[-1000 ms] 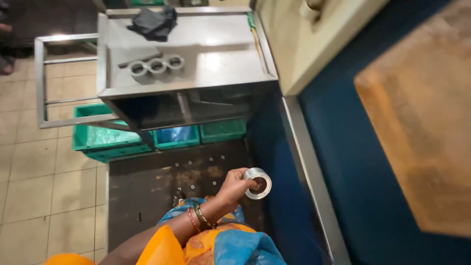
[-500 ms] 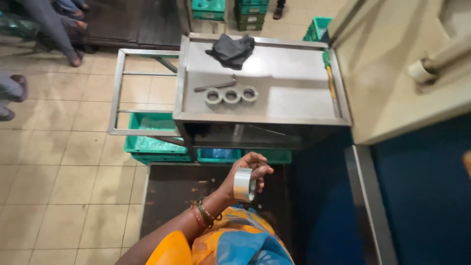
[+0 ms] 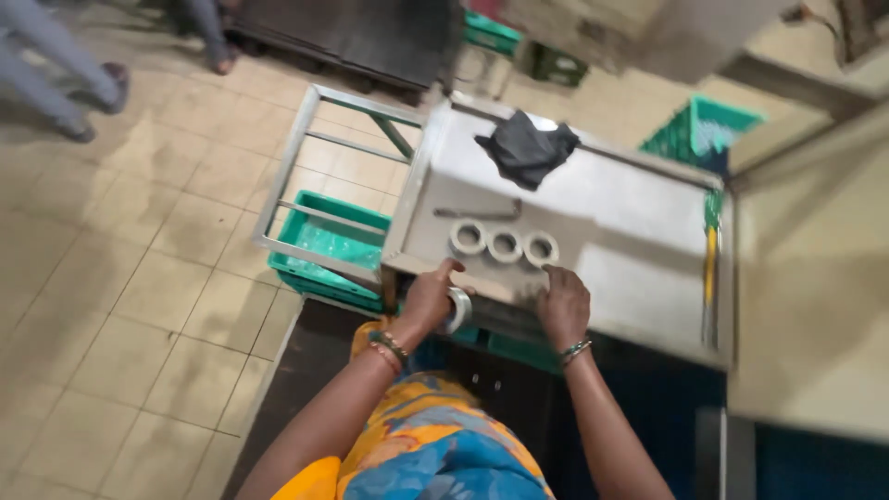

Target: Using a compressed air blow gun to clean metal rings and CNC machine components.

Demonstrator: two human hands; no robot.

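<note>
My left hand (image 3: 429, 296) grips a roll of silver tape (image 3: 457, 309) at the near edge of a steel table (image 3: 639, 231). My right hand (image 3: 564, 306) rests on that same edge, fingers apart, holding nothing, its fingertips just below the rightmost of three tape rolls (image 3: 505, 245) lined up in a row on the tabletop. A thin metal tool (image 3: 477, 213) lies just behind the rolls. Bangles sit on both wrists.
A crumpled black cloth (image 3: 526, 148) lies at the table's far side. Green crates (image 3: 324, 250) sit under the table's open frame, another green crate (image 3: 704, 130) beyond. Other people's legs (image 3: 65, 74) stand on the tiled floor at top left. A beige wall runs along the right.
The view has swung closer to the table. My left hand carried the tape roll up to the table's near edge, and my right hand has come into view on the edge.
</note>
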